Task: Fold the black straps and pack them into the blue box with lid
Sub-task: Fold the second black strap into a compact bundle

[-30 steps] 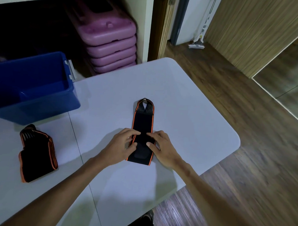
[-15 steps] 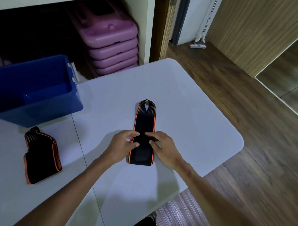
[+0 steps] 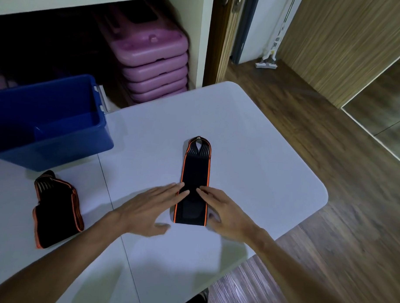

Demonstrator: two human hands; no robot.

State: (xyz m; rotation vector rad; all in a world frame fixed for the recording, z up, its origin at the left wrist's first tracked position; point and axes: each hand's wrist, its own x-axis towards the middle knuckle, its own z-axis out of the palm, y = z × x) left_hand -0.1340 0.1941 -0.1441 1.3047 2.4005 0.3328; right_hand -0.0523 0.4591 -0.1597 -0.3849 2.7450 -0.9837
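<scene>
A black strap with orange edging [image 3: 195, 169] lies flat and lengthwise on the white table [image 3: 251, 153], its looped end pointing away from me. My left hand [image 3: 151, 208] rests flat at its left edge, fingers spread, fingertips on the fabric. My right hand [image 3: 221, 213] lies flat at its right edge, fingertips touching the strap's middle. Neither hand grips it. A second black strap [image 3: 56, 211], folded into a bundle, sits at the table's left. The open blue box [image 3: 48, 121] stands at the back left; no lid is in view.
Stacked purple plastic cases [image 3: 152, 59] sit in a white cabinet behind the table. Wooden floor [image 3: 330, 156] lies to the right past the table's rounded corner. A white mop base [image 3: 266, 63] leans by the far wall.
Both hands have flattened and spread apart from a pinching hold at the strap's middle; my left hand slid outward to the left. The strap has stayed in place.
</scene>
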